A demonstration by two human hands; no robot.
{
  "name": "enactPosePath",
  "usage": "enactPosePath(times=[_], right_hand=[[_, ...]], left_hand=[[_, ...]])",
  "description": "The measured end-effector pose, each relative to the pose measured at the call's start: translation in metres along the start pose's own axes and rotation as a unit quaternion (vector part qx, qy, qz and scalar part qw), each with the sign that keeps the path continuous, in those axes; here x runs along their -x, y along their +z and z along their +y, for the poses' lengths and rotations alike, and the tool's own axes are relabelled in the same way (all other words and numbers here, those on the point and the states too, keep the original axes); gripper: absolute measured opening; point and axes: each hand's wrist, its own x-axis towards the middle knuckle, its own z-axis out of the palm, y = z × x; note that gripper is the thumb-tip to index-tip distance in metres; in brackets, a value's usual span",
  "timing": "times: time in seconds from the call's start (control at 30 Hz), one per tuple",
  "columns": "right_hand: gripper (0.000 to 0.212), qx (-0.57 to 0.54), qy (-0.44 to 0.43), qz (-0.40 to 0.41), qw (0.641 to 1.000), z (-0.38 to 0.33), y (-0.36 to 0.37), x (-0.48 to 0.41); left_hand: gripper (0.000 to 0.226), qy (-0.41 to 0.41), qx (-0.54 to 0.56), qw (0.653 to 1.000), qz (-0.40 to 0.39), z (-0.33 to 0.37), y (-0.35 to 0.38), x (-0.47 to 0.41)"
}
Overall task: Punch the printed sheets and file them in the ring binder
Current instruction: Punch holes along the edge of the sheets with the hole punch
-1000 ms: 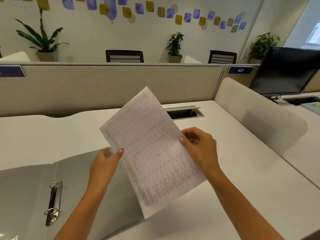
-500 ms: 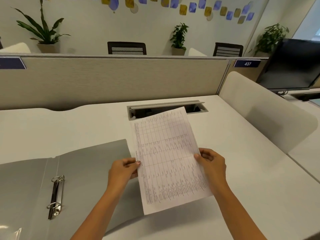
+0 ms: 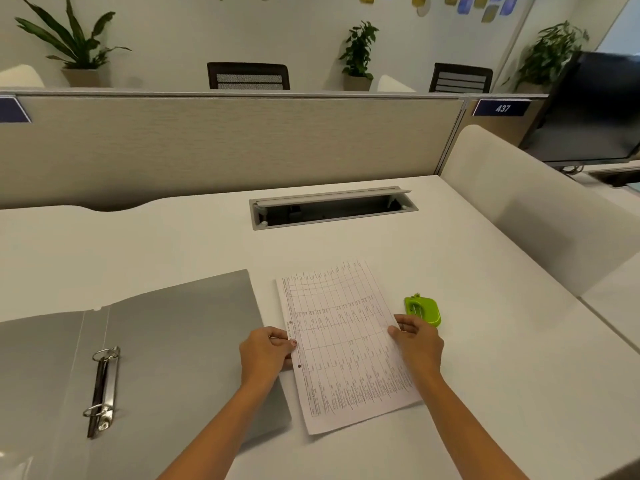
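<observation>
The printed sheets (image 3: 343, 341) lie nearly flat on the white desk, just right of the open grey ring binder (image 3: 166, 348). Two punched holes show along their left edge. My left hand (image 3: 266, 351) pinches that left edge near the holes. My right hand (image 3: 415, 344) grips the right edge. The binder's metal ring mechanism (image 3: 102, 389) sits at its spine, rings closed, with no paper on it. A small green hole punch (image 3: 423, 310) rests on the desk just beyond my right hand, touching nothing.
An open cable tray (image 3: 332, 207) is recessed in the desk (image 3: 485, 358) behind the sheets. A fabric partition (image 3: 225, 147) closes the far edge. A white divider (image 3: 540, 209) bounds the right side, with a dark monitor (image 3: 595, 109) beyond it.
Both hands have lowered the sheets from a raised tilt down onto the desk beside the binder. The green punch has come into view behind the right hand.
</observation>
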Motion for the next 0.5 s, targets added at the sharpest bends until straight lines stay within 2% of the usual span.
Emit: enactPosePath(times=[0.3, 0.5], right_hand=[[0.024, 0.042, -0.051, 0.032, 0.997, 0.010, 0.017, 0.003], [0.032, 0.100, -0.078, 0.048, 0.991, 0.017, 0.026, 0.003]], left_hand=[[0.015, 0.056, -0.043, 0.997, 0.041, -0.012, 0.009, -0.005], [0.023, 0.102, -0.162, 0.980, 0.059, -0.021, 0.012, -0.007]])
